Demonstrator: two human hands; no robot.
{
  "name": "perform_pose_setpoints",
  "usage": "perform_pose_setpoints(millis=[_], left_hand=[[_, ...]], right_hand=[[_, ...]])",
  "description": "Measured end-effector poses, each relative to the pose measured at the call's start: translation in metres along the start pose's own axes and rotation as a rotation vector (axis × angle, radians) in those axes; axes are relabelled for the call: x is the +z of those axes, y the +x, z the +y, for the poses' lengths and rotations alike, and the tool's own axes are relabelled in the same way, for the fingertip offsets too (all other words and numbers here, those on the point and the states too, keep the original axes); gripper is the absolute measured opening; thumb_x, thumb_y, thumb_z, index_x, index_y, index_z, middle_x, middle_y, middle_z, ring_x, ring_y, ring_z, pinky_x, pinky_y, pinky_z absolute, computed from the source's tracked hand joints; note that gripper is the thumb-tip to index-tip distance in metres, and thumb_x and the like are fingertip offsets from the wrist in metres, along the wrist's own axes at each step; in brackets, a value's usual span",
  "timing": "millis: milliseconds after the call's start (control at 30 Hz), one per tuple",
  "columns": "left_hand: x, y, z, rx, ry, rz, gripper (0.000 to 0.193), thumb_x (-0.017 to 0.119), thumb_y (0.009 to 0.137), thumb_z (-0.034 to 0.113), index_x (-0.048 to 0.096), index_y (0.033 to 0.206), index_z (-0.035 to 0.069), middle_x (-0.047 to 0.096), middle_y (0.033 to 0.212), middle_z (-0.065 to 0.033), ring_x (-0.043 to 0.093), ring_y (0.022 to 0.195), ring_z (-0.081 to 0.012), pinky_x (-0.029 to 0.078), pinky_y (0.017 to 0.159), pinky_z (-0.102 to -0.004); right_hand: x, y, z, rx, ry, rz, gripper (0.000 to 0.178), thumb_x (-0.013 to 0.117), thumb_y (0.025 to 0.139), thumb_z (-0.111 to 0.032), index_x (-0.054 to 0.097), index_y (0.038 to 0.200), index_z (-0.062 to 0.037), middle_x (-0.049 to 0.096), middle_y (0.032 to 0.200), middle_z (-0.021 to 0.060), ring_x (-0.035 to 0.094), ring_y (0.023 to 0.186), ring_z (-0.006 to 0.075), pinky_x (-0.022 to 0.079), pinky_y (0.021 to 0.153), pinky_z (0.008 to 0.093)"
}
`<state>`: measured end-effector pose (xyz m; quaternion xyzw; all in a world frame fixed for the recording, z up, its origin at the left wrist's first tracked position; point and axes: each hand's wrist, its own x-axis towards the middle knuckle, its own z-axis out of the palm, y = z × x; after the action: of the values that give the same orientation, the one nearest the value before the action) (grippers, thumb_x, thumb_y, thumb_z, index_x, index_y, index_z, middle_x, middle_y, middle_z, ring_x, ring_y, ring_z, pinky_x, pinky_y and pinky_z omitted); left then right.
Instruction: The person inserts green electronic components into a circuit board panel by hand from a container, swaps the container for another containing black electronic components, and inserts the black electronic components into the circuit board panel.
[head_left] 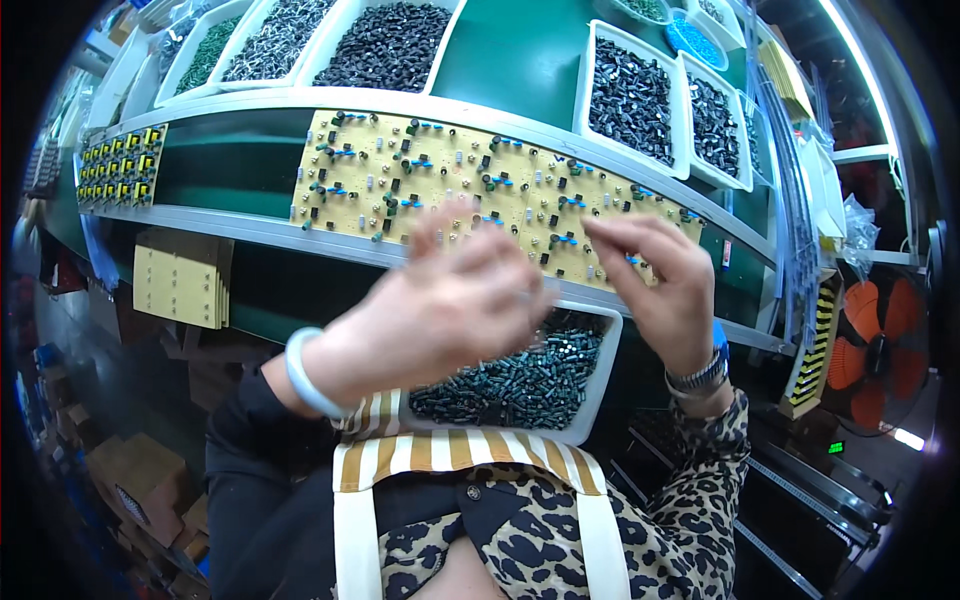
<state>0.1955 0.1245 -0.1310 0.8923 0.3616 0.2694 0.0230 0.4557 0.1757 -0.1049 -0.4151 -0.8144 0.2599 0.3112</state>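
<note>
A long yellow circuit board panel [340, 205] lies in the metal-edged track, set with black, green and blue electronic components. Over its lower edge is my left hand [450, 305], smeared by motion, so whether its fingers grip anything cannot be made out. My right hand [665, 285] hovers over the panel's right part, thumb and forefinger brought close in a pinch; whatever is between the fingertips is too small to name. Below both hands, against my striped apron, a white tray [607, 375] holds many small dark green cylindrical components [520, 390].
Beyond the track stand white bins of black parts [385, 45] and, at right, black components [630, 100]. Another board with yellow parts [120, 168] sits at the track's left. Stacked bare boards [180, 280] lie nearer me. An orange-bladed fan [878, 350] stands at right.
</note>
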Motion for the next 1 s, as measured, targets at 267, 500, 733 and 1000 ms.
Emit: perform_pose_setpoints(millis=[267, 500, 733, 1000], left_hand=[[0.010, -0.024, 0.024, 0.117, -0.175, -0.375, 0.018, 0.074, 0.092, 0.018, 0.076, 0.110, 0.016, 0.064, 0.102, 0.0013, 0.065, 0.115, -0.0195, 0.026, 0.131, -0.0645], [0.019, -0.028, 0.027, 0.003, -0.386, -0.164, 0.008, 0.071, 0.094, 0.012, 0.074, 0.100, 0.014, 0.064, 0.092, 0.0012, 0.066, 0.106, -0.0188, 0.030, 0.130, -0.0613], [0.010, -0.029, 0.017, -0.111, -0.352, -0.070, 0.020, 0.083, 0.093, 0.018, 0.078, 0.112, 0.020, 0.072, 0.098, 0.0058, 0.068, 0.100, -0.0153, 0.034, 0.121, -0.0535], [-0.004, -0.027, -0.013, -0.248, -0.219, 0.139, 0.029, 0.079, 0.091, 0.007, 0.081, 0.117, 0.021, 0.075, 0.094, 0.0075, 0.068, 0.101, -0.0153, 0.035, 0.118, -0.0475]], right_hand=[[0.000, 0.040, 0.017, 0.189, -0.025, -0.128, 0.015, 0.080, 0.099, -0.005, 0.082, 0.113, 0.0004, 0.079, 0.104, 0.0119, 0.075, 0.085, 0.0192, 0.060, 0.074, 0.0329], [-0.002, 0.052, 0.029, -0.051, -0.233, -0.217, 0.013, 0.080, 0.098, -0.010, 0.079, 0.106, 0.0006, 0.070, 0.096, 0.0117, 0.071, 0.091, 0.0302, 0.058, 0.083, 0.0403], [-0.002, 0.059, 0.020, -0.080, -0.303, -0.247, 0.013, 0.079, 0.098, -0.011, 0.076, 0.102, 0.0004, 0.070, 0.097, 0.0127, 0.071, 0.096, 0.0336, 0.058, 0.087, 0.0445], [-0.004, 0.061, 0.017, -0.118, -0.355, -0.266, 0.014, 0.080, 0.101, -0.010, 0.076, 0.103, 0.0032, 0.068, 0.095, 0.0108, 0.070, 0.082, 0.0233, 0.058, 0.074, 0.0354]])
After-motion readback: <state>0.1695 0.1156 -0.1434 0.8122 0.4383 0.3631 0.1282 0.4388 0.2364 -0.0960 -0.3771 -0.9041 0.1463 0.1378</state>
